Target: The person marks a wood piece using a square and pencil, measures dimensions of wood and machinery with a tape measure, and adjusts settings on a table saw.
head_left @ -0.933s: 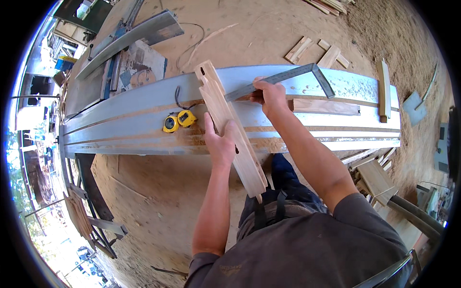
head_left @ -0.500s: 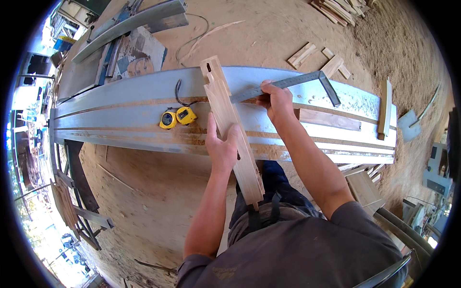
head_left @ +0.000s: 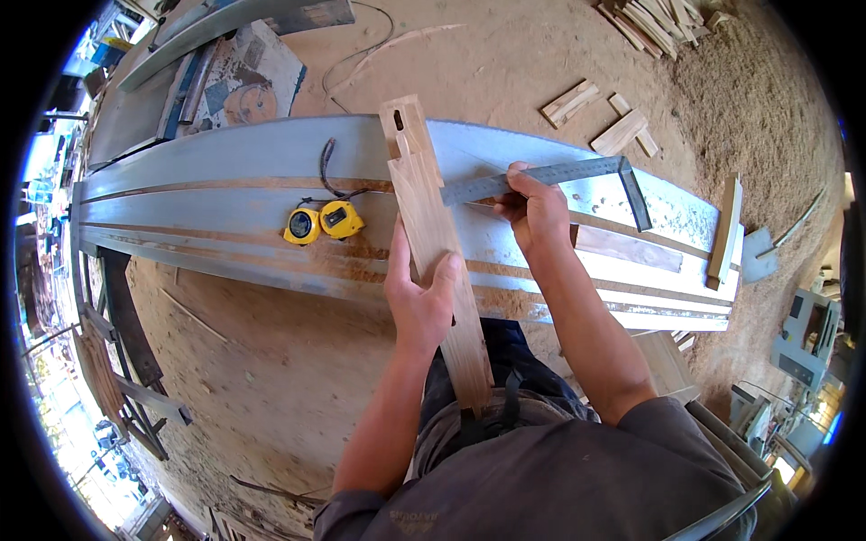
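The bench (head_left: 234, 160) is grey metal, smooth and dull on its left, glossy with rough speckling toward its right end. Over the bench's middle, the notched timber (head_left: 424, 212) is bare pale wood, matt and finely grained; the square (head_left: 582, 169) is grey metal with a muted sheen. On the bench, the tape measures (head_left: 341, 219) look like glossy yellow plastic. Nearside of the bench, the shirt (head_left: 559, 478) is matt dark cloth.

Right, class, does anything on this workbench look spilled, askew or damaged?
Brown dust, probably sawdust, lies scattered over the metal bench near the two yellow tape measures, so the surface looks unswept. Speckling mars its right end; whether wear or dirt, I cannot tell.
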### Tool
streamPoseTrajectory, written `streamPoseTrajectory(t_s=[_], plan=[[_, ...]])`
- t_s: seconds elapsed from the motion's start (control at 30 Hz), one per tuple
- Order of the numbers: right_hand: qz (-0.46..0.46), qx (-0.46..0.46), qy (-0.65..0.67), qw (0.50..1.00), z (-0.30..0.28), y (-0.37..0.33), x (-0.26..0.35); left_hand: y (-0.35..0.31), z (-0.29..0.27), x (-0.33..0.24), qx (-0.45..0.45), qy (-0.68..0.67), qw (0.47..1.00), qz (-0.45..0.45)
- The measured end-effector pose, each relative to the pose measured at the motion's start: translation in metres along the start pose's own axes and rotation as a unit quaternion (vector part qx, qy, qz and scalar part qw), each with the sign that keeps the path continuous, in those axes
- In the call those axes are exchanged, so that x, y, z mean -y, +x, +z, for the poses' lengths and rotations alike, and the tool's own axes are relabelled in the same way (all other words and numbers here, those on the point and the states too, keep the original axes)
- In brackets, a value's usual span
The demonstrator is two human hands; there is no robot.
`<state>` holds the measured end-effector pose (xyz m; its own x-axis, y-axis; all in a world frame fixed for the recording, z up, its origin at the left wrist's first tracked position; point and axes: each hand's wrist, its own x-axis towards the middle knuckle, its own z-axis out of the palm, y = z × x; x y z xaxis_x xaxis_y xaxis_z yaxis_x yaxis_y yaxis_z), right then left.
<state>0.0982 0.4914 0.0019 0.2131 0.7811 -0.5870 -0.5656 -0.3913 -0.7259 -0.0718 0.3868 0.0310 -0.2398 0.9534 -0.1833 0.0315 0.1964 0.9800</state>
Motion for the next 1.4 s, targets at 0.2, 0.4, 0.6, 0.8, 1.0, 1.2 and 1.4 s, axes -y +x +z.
streamPoseTrajectory(t_s=[0.2, 0.4, 0.6, 0.8, 1.0, 1.2, 1.4], plan=[[0.002, -0.016, -0.011, 1.000, 0.006, -0.004, 0.003, 0.002, -0.002, 0.005, 0.003, 0.004, 1.000, 0.012], [0.001, -0.035, -0.013, 0.999, 0.007, -0.004, 0.004, 0.002, 0.000, 0.005, -0.006, 0.004, 1.000, 0.015], [0.002, -0.037, -0.020, 0.999, 0.006, -0.001, 0.002, 0.003, -0.001, 0.004, -0.011, 0.013, 1.000, 0.015], [0.007, -0.033, -0.023, 0.999, 0.005, 0.000, -0.001, 0.002, -0.002, 0.004, -0.009, -0.001, 1.000, 0.021], [0.025, -0.022, -0.048, 0.998, 0.004, -0.003, 0.006, -0.002, -0.003, -0.002, -0.027, -0.023, 0.999, 0.012], [0.033, 0.064, -0.221, 0.973, -0.039, -0.044, 0.029, -0.004, 0.004, -0.001, -0.032, -0.029, 0.999, -0.023], [-0.084, 0.100, -0.608, 0.783, -0.102, -0.074, 0.014, 0.002, 0.005, 0.019, -0.034, -0.060, 0.998, 0.012]])
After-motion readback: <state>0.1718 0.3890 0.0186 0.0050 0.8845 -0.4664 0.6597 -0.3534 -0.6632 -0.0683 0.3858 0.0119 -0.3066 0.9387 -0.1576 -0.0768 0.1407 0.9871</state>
